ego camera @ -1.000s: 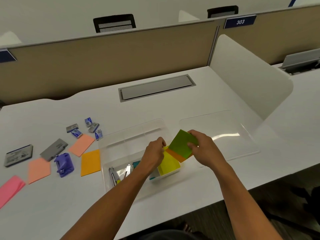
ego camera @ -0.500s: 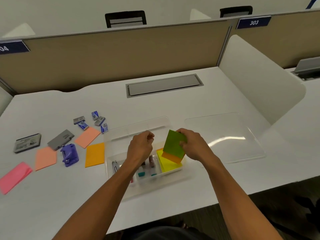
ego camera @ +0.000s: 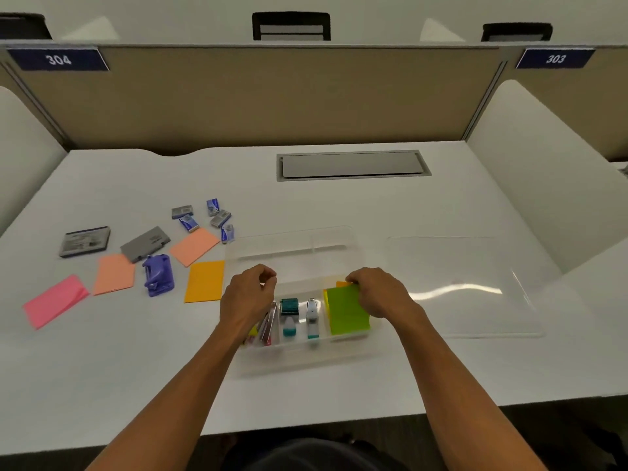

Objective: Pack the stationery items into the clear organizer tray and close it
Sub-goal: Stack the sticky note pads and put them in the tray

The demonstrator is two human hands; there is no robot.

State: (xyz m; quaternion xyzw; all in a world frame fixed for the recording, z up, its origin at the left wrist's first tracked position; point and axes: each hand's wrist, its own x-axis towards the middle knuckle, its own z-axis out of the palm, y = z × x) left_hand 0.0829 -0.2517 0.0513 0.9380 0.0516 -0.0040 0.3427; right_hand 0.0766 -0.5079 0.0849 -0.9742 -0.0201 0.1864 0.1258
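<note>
The clear organizer tray (ego camera: 295, 248) sits mid-table with its clear lid (ego camera: 458, 287) lying flat to its right. My right hand (ego camera: 380, 294) holds the green sticky notes (ego camera: 346, 312) at their far edge, laying them in the tray's right compartment over yellow and orange pads. My left hand (ego camera: 249, 295) hovers over the tray's left side with fingers loosely curled, holding nothing. Inside the tray lie pens (ego camera: 268, 326), a teal tape dispenser (ego camera: 289, 307) and a white correction tape (ego camera: 312, 317).
Left of the tray lie an orange pad (ego camera: 205, 282), two peach pads (ego camera: 194, 246), a pink pad (ego camera: 54, 300), a purple hole punch (ego camera: 158, 275), grey boxes (ego camera: 145, 243), a dark case (ego camera: 85, 241) and several small staple boxes (ego camera: 204, 217). A grey cable hatch (ego camera: 353, 164) is behind.
My right hand lowered the green notes from a tilted hold above the tray down flat into the right compartment. My left hand stayed over the tray's left side.
</note>
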